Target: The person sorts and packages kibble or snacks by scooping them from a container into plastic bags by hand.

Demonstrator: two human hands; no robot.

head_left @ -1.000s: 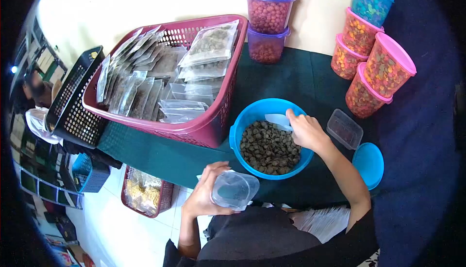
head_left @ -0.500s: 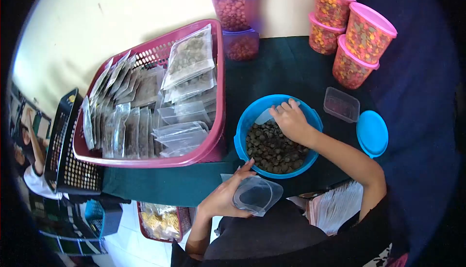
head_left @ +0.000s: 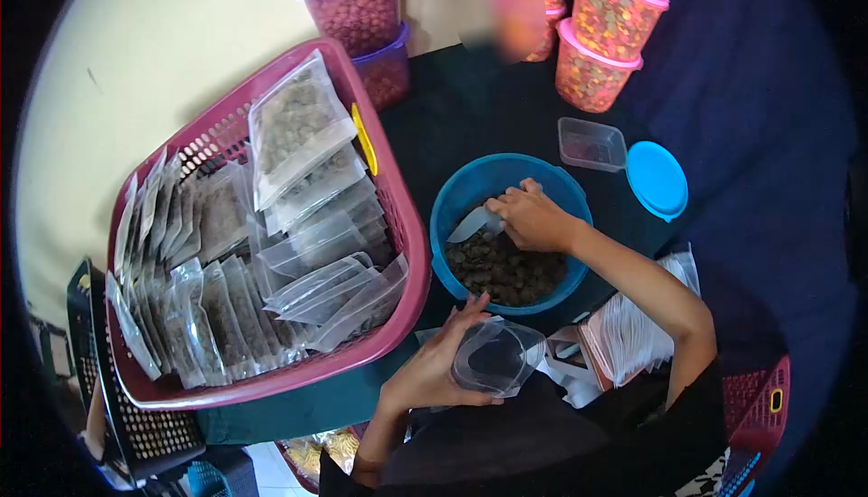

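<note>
Evidently filled, packs (head_left: 298,131): dozens stand or lie in the maroon basket (head_left: 414,262), many with dark contents; their seals are too small to judge.
Left hand (head_left: 434,361): thumb and fingers apart, curved around the bag (head_left: 497,357), pressing its sides.
Bag: beside the bowl (head_left: 470,180), mouth open; no pieces show inside, so this 1 looks unfilled.
Pieces (head_left: 515,275): dark, loose, a good heap in the bowl, so plenty looks left.
Right hand (head_left: 533,217): inside the bowl, fingers drawn together, pinching the scoop (head_left: 475,224) over the heap.
Flat stack (head_left: 637,316): pale, thin sheets or bags, right of the bag, partly behind the arm.
Black basket (head_left: 154,434): low at far left, beyond the maroon basket.
Wall (head_left: 181,36): pale, behind the baskets.
Purple-lidded tubs (head_left: 357,9): at least 3, stacked, reddish contents.
Table cloth (head_left: 452,126): dark green, under the bowl.
Clear tray (head_left: 592,146): upper right of the bowl.
Pink-lidded tubs (head_left: 619,9): 2 clear in front, others partly hidden by a blur.
Blue lid (head_left: 656,179): flat, just beside the tray.
Drape (head_left: 750,180): dark blue, far right.
</note>
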